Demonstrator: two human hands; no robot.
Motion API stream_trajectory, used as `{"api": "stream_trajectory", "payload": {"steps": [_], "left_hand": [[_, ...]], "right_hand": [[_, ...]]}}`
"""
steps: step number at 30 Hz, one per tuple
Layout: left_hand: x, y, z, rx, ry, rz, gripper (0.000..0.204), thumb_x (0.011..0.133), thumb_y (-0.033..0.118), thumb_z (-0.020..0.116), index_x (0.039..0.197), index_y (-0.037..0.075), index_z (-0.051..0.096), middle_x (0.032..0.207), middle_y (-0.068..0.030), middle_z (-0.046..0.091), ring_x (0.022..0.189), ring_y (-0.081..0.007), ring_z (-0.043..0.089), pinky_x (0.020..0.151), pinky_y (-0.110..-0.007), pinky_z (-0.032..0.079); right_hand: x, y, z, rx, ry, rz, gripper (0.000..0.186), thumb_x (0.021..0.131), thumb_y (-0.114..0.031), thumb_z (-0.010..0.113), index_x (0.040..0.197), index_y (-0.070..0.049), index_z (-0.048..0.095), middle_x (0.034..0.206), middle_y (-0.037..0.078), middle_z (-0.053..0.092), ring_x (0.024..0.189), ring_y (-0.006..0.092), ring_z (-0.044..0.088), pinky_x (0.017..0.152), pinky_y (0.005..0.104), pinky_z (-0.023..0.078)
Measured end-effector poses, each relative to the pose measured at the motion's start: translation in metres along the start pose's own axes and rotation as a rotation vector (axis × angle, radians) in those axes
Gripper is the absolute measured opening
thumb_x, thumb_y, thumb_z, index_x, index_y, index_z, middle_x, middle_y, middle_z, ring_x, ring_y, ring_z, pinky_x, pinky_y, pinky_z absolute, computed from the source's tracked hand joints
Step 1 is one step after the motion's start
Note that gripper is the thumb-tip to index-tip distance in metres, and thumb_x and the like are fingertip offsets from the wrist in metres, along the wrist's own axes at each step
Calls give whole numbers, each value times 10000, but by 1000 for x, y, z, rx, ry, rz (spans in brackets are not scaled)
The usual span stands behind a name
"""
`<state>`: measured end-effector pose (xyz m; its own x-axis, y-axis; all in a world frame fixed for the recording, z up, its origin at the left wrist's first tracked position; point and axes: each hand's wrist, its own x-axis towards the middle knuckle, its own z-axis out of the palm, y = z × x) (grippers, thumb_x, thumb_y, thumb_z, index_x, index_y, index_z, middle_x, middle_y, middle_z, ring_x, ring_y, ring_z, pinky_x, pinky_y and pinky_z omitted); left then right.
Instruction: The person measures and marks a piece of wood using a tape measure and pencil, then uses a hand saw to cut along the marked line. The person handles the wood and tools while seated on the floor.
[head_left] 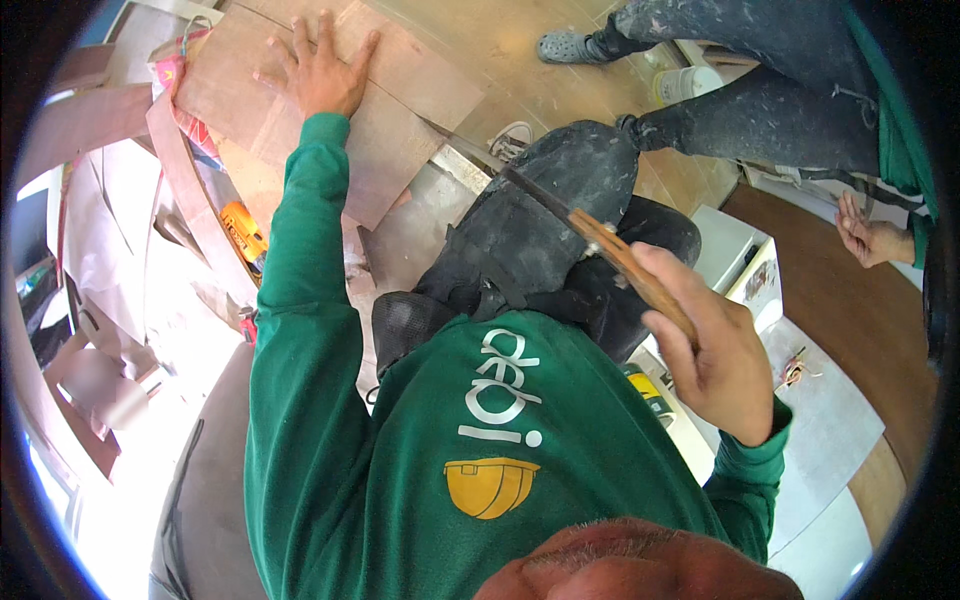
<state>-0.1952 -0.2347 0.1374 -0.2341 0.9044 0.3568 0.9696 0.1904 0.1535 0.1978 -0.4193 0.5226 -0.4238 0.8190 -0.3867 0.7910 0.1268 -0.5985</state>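
Hands apart: left hand spread flat on wooden boards; right hand clamped round wooden-handled tool (dark blade aimed toward boards), held right of boards. Orange power tool near boards' left side.

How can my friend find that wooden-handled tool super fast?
Find the green sweatshirt, then the right hand beside it. That hand grips the wooden-handled tool, which points toward the upper left. Unlike the chunky orange power tool by the left sleeve, it's slim and brown with a dark end.
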Motion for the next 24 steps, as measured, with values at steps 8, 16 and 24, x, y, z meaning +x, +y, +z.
{"api": "stream_trajectory", "payload": {"steps": [8,16,24], "left_hand": [[9,18,-4,-46,-66,27,993,957,904,490,1734,290,420,1838,-129,279,1698,-488,119,1246,-846,-59],[2,8,-15,39,-114,-29,999,954,914,473,1729,285,432,1832,-139,291,1698,-485,130,1250,-851,-1],[10,18,-17,7,-123,-5,995,956,913,475,1726,283,438,1829,-141,296,1693,-494,137,1240,-864,7]], "right_hand": [[149,53,131,63,158,-181,483,1097,-227,629,1553,-93,543,1022,312,748,931,523,722,807,609,576],[12,15,19,-3,9,-24,540,1080,-192,671,1600,-146,531,1067,239,761,877,460,737,737,546,581],[152,46,124,134,100,-139,458,1092,-236,607,1521,-80,568,967,298,752,877,530,721,782,639,565]]}}
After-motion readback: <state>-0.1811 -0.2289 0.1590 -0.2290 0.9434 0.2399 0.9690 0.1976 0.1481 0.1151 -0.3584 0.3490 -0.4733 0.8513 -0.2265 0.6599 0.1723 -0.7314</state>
